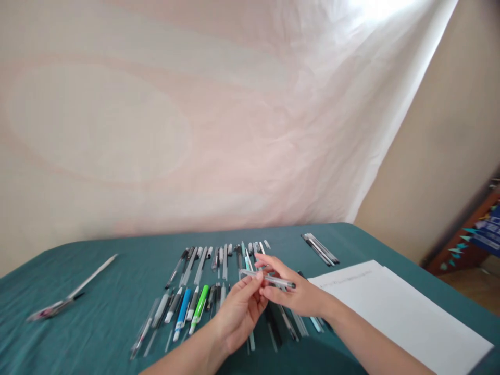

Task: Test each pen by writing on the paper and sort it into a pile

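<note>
A clear pen with a black end [279, 281] is held above the table, pinched between the thumb and fingers of my left hand [244, 307]. My right hand [297, 289] is right beside it, fingers apart and partly stretched out. The pen's black end crosses in front of its palm; whether its fingertips touch the pen is hard to see. Below and beyond both hands lie rows of pens and pen parts. Among them are a green marker [200, 308], a blue marker [183, 314] and several clear barrels [201, 265]. My hands cover part of the rows.
White paper sheets [398, 312] lie on the right of the dark green tablecloth [117, 302]. A bundle of thin black-and-clear sticks [320, 249] sits at the back right. On the left is a long pale stick-like item [94, 275]. A pale cloth [234, 130] hangs behind the table.
</note>
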Demonstrator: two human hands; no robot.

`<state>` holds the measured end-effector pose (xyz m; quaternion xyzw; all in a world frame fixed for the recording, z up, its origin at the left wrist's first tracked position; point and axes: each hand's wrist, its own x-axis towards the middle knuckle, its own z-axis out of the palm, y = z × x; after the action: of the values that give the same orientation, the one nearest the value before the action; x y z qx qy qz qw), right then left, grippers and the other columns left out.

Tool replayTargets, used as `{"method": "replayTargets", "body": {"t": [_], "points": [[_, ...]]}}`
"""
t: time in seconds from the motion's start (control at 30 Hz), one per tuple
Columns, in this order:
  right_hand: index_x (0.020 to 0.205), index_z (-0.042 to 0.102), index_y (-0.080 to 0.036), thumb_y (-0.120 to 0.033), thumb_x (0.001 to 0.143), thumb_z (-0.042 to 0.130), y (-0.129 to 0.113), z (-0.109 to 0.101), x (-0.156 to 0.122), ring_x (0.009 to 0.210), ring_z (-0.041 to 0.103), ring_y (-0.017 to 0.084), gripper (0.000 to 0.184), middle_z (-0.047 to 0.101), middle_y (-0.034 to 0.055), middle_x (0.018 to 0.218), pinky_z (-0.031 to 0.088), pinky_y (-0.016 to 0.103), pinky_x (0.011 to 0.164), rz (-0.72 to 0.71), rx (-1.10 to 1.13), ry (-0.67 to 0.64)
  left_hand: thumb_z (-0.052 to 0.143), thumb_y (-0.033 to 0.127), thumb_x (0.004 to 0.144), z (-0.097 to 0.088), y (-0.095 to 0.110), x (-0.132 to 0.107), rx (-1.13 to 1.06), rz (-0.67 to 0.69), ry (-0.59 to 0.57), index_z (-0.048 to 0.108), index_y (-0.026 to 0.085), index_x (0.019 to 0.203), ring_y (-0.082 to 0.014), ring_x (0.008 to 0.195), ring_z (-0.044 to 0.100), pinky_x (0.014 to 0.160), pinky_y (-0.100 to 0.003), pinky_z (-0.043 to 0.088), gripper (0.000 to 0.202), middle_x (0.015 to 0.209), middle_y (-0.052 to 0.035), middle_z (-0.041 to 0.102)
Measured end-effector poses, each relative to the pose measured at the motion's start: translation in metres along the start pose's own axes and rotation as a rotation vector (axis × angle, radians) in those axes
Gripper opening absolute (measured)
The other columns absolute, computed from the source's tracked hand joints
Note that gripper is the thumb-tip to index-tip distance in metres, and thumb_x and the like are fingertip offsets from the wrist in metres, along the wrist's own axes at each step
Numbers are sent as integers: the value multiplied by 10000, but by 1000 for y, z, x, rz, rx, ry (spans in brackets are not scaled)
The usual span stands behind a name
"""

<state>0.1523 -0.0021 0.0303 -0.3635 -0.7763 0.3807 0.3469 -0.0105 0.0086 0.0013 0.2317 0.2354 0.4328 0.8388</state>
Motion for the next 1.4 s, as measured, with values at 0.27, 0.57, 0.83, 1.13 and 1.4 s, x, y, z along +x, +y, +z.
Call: {"method": "replayTargets", "body": {"t": [0.27, 0.57, 0.83, 1.13, 1.4], "points": [[1034, 647, -189, -472, 912, 277, -11, -18, 1, 772, 542, 155, 482, 562, 56, 819, 448, 302, 738, -41, -145, 272, 475, 400, 860, 8, -9, -15, 832, 199, -211, 612, 143, 817, -138, 697, 543, 669, -236, 425, 294, 755, -41, 595], [711, 588, -166, -439, 701, 643, 39, -79, -37, 533, 474, 105, 279, 548, -14, 580, 394, 241, 531, 354, 187, 651, 488, 337, 859, 1, -33, -23, 2061, 778, -790, 528, 169, 1084, -211, 1117, 488, 990, -357, 316, 283, 1174, -68, 583], [750, 560, -188, -350, 725, 579, 90, -76, -86, 581, 524, 142, 165, 581, -17, 599, 394, 267, 586, 452, 104, 718, 353, 336, 930, -1, -39, -24, 2233, 935, -801, 513, 155, 1135, -194, 1137, 503, 977, -325, 362, 318, 1236, -74, 556], [656, 508, -208, -355, 795, 489, 106, -68, -97, 567, 535, 148, 203, 550, -20, 569, 380, 273, 573, 383, -222, 727, 460, 375, 874, 7, -33, -24, 2211, 582, -882, 487, 109, 1181, -239, 1225, 406, 1036, -387, 299, 407, 1332, -123, 450], [647, 519, -197, -403, 764, 497, 111, -67, -95, 521, 495, 135, 237, 532, -23, 554, 340, 251, 514, 385, -350, 673, 427, 366, 887, 12, -32, -27, 2206, 469, -878, 480, 110, 1192, -245, 1238, 386, 1048, -391, 279, 401, 1357, -125, 417]]}}
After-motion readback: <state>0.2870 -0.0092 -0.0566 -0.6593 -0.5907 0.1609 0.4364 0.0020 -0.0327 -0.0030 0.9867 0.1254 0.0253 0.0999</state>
